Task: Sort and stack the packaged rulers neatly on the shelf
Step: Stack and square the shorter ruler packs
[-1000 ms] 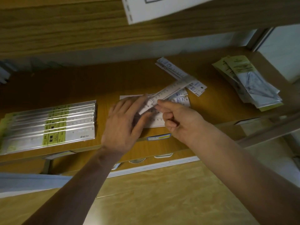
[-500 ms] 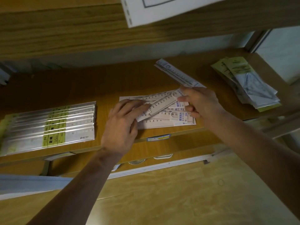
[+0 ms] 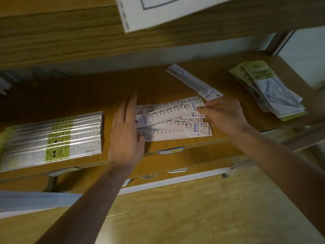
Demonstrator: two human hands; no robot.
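A loose pile of white packaged rulers (image 3: 173, 120) lies fanned out on the wooden shelf (image 3: 84, 90). My left hand (image 3: 126, 131) stands on edge with straight fingers against the pile's left ends. My right hand (image 3: 225, 115) is at the pile's right ends, its fingers curled round the end of the top ruler. Behind the pile two more white rulers (image 3: 193, 81) lie apart, slanted toward the back.
A tidy row of clear-packed rulers with yellow labels (image 3: 52, 140) fills the shelf's left part. A heap of yellow-backed packets (image 3: 269, 88) sits at the right. An upper shelf board (image 3: 70, 32) hangs low overhead, with a white box (image 3: 158, 11) on it.
My right hand came forward to the pile's right end and laid the top ruler flatter on the pile. My left hand turned from flat on the pile to edge-on at its left side.
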